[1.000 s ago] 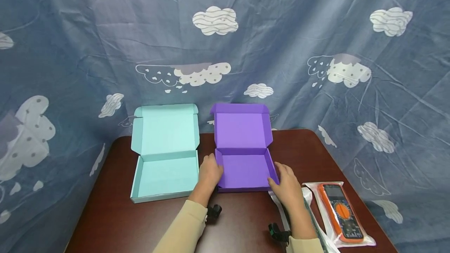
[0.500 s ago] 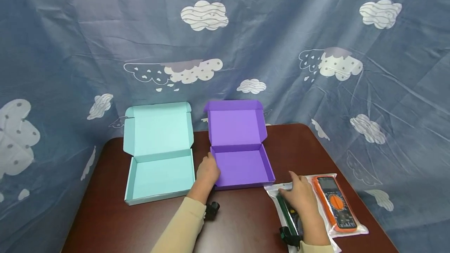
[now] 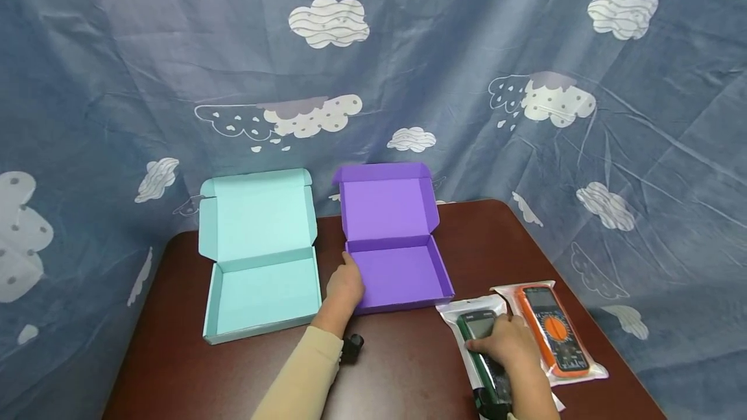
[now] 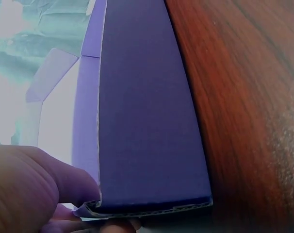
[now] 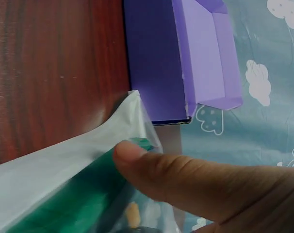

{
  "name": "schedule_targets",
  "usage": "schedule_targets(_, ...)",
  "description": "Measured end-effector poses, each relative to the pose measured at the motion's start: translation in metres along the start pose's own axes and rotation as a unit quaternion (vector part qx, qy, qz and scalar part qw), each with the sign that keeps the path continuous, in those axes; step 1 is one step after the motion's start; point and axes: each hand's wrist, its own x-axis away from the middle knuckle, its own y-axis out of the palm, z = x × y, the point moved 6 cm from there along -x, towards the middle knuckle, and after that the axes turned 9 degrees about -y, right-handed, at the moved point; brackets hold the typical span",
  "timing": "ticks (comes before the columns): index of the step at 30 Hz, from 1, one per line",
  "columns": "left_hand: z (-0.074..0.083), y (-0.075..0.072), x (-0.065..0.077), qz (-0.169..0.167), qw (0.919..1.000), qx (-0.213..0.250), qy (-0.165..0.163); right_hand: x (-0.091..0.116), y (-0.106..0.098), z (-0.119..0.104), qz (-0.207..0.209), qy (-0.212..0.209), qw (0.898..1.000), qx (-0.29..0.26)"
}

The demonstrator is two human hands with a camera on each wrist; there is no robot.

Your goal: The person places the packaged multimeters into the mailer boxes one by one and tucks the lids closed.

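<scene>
A purple cardboard box [image 3: 397,274] stands with its lid raised. My left hand [image 3: 345,287] holds its left side wall; in the left wrist view the thumb [image 4: 76,184] lies over the wall's edge at a corner. On the right, my right hand [image 3: 513,342] grips a green multimeter [image 3: 480,324] across its body, inside a clear and white plastic bag [image 3: 452,313]. The right wrist view has the thumb [image 5: 130,150] pressed on the meter's green edge; the other fingers are mostly hidden there.
A mint-green box [image 3: 268,290], also with its lid up, stands left of the purple one. An orange multimeter [image 3: 557,329] in a plastic bag lies by the table's right edge. A cloud-patterned blue curtain [image 3: 408,50] hangs behind the brown table [image 3: 403,355].
My right hand has left the purple box's right side, moved right and down, and taken hold of the bagged green multimeter. My left hand stays at the box's left wall. The head view has shifted slightly.
</scene>
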Motion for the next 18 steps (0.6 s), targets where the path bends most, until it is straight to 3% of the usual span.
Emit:
schedule_targets(12, 0.003, 0.002, 0.003, 0.016, 0.9998, -0.007, -0.005, 0.013, 0.008, 0.006, -0.03, 0.059, 0.997, -0.036)
schedule_targets(18, 0.003, 0.005, 0.003, 0.009, 0.9999, -0.006, -0.002, 0.017, 0.011, 0.008, -0.012, 0.068, 0.997, -0.039)
